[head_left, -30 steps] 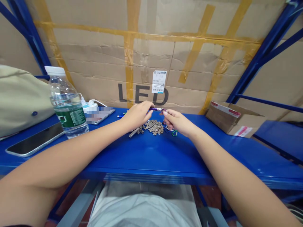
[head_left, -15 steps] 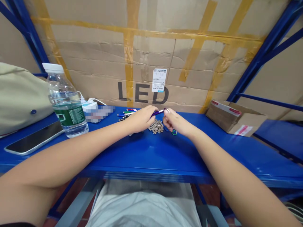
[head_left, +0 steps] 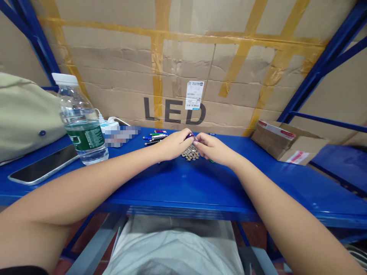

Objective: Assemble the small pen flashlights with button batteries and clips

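My left hand (head_left: 178, 145) is closed around a slim purple pen (head_left: 190, 135), most of which its fingers hide. From the other side, my right hand (head_left: 210, 146) pinches at the pen's end, the two hands nearly touching. Below them lies a pile of small round metal pieces (head_left: 190, 153), coin-like in look. Several colored pens (head_left: 155, 138) rest on the blue table to the left, partly behind my left hand. A bit of something green (head_left: 211, 160) shows under my right hand, too covered to name.
A water bottle (head_left: 83, 126) and a phone (head_left: 43, 165) are at the left, near a white power strip (head_left: 109, 126) and a beige bag (head_left: 28, 118). An open cardboard box (head_left: 275, 142) sits at the right. A large taped carton (head_left: 126, 76) stands behind the blue table (head_left: 186, 191).
My hands have come closer together on the purple pen, so less of it shows. My right hand's fingers have shifted toward my left hand. The view has moved slightly.
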{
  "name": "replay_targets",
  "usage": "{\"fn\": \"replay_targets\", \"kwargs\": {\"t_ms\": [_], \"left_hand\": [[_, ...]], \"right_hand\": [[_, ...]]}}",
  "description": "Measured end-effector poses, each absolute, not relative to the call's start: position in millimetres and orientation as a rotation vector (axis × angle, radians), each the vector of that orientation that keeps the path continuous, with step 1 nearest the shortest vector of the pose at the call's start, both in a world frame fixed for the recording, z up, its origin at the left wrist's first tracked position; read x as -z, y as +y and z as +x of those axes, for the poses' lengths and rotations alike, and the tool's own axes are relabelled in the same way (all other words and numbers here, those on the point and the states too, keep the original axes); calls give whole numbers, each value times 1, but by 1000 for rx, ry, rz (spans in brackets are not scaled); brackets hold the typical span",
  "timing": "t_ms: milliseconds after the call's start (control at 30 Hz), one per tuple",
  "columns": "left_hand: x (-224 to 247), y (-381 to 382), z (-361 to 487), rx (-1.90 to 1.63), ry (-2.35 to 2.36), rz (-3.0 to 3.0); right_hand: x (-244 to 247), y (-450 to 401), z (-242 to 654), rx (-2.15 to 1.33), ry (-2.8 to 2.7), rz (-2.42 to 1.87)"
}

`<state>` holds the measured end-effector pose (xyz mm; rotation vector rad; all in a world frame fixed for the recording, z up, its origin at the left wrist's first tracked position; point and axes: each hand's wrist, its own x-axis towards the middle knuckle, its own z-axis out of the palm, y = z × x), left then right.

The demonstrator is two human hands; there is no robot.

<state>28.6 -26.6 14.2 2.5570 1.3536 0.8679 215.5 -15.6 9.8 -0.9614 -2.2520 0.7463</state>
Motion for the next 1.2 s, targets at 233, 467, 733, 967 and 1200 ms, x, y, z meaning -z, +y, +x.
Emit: {"fn": "replay_targets", "kwargs": {"t_ms": [233,467,733,967,1200], "left_hand": [[-15,-25,28,-870,1169,2585],[-10,-18,26,-861,1257,2586],[-9,-16,25,-892,1138,2709],[-6,-12,24,-987,1170,2685],[-5,-15,26,-1043,1160,2673]], "right_hand": [[-12,-16,216,-898,-2208,-945],[-15,-18,217,-769,-2175,-1043],[-9,-6,218,-945,-2059,-957],[-10,-7,218,-1085,-2042,-886],[-3,-5,215,-1077,-1995,-934]]}}
